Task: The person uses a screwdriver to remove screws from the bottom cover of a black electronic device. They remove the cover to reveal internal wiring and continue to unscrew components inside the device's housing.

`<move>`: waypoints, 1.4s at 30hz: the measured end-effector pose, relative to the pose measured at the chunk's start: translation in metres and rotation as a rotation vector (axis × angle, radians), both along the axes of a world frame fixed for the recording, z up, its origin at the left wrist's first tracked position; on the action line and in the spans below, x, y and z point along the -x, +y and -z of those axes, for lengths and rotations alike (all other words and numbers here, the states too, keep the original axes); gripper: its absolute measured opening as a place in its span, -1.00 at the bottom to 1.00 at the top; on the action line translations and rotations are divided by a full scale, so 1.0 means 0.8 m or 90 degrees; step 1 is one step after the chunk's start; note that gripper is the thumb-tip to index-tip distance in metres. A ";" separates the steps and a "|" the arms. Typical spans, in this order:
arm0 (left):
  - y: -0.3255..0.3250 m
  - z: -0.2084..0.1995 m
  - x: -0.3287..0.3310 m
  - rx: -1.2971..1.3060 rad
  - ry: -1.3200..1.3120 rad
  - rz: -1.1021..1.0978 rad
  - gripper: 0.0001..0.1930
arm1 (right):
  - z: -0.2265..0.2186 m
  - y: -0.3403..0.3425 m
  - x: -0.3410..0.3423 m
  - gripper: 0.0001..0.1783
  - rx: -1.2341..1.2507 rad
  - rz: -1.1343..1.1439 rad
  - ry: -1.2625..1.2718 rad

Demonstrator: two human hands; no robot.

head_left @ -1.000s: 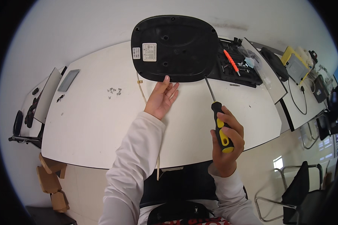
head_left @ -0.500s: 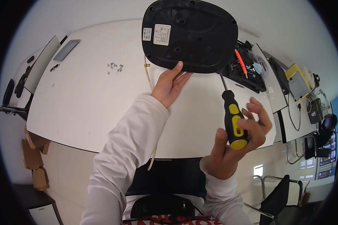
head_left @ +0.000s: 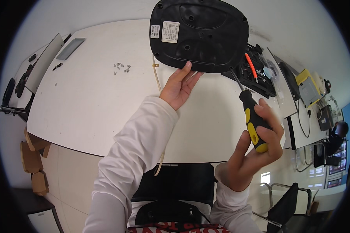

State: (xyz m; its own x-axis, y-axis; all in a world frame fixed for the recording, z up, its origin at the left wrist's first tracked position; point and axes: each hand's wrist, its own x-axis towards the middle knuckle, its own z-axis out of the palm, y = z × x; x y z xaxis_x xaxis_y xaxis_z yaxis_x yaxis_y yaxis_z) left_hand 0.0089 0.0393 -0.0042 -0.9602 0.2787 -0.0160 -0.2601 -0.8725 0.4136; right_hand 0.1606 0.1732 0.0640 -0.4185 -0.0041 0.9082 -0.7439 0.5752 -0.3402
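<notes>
Unscrewing stage: left hand [head_left: 179, 88] lies open-palmed against the near edge of the upturned black appliance base [head_left: 200, 33] on the white table [head_left: 89, 101], right hand [head_left: 256, 147] is clenched around the yellow-black screwdriver [head_left: 249, 114], whose tip looks like it needs seating squarely in a base screw.

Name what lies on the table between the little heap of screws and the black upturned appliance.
In the head view, a thin beige cord crosses the white table between the screws and the black appliance; otherwise bare tabletop.
</notes>
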 end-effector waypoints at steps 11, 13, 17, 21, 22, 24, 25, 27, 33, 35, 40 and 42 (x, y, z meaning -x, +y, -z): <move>0.004 -0.002 -0.004 0.024 0.019 -0.010 -0.68 | -0.019 0.007 -0.017 -0.63 -0.148 0.158 -0.017; -0.001 0.002 -0.001 0.020 0.015 -0.002 -0.67 | -0.021 0.005 -0.015 -0.61 -0.179 0.098 -0.013; -0.002 0.003 -0.001 0.025 0.018 0.000 -0.67 | -0.005 -0.001 -0.003 -0.68 -0.042 0.036 -0.014; -0.002 0.002 -0.001 0.011 0.034 0.007 -0.68 | -0.016 0.010 -0.016 -0.65 -0.206 0.192 0.008; -0.001 0.002 0.000 0.002 0.036 0.011 -0.68 | -0.016 0.012 -0.017 -0.67 -0.194 0.199 0.017; -0.001 0.001 0.000 -0.019 0.038 0.019 -0.67 | -0.020 0.011 -0.017 -0.77 -0.149 0.194 0.028; -0.001 0.000 -0.001 -0.030 0.040 0.024 -0.67 | -0.020 0.010 -0.014 -0.77 -0.130 0.179 0.034; -0.004 -0.003 -0.003 -0.058 0.029 0.028 -0.65 | -0.018 0.008 -0.009 -0.75 -0.093 0.147 0.048; -0.004 -0.001 -0.004 -0.062 0.020 0.025 -0.63 | -0.027 0.009 -0.016 -0.65 -0.114 0.222 0.006; -0.001 0.000 -0.003 -0.049 0.018 0.027 -0.64 | -0.026 0.008 -0.019 -0.73 -0.069 0.252 -0.007; -0.003 0.005 0.000 -0.031 0.013 0.037 -0.74 | -0.027 0.000 -0.017 -0.62 -0.081 0.124 0.009; -0.004 0.005 -0.001 -0.037 0.008 0.034 -0.71 | -0.023 0.001 -0.023 -0.56 -0.131 0.104 -0.057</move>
State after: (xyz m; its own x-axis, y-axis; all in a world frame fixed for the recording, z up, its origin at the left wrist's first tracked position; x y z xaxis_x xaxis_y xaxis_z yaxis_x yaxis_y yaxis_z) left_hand 0.0093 0.0364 -0.0084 -0.9442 0.3291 0.0133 -0.3017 -0.8804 0.3659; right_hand 0.1792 0.1743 0.0825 -0.5074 -0.1106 0.8546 -0.6079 0.7488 -0.2640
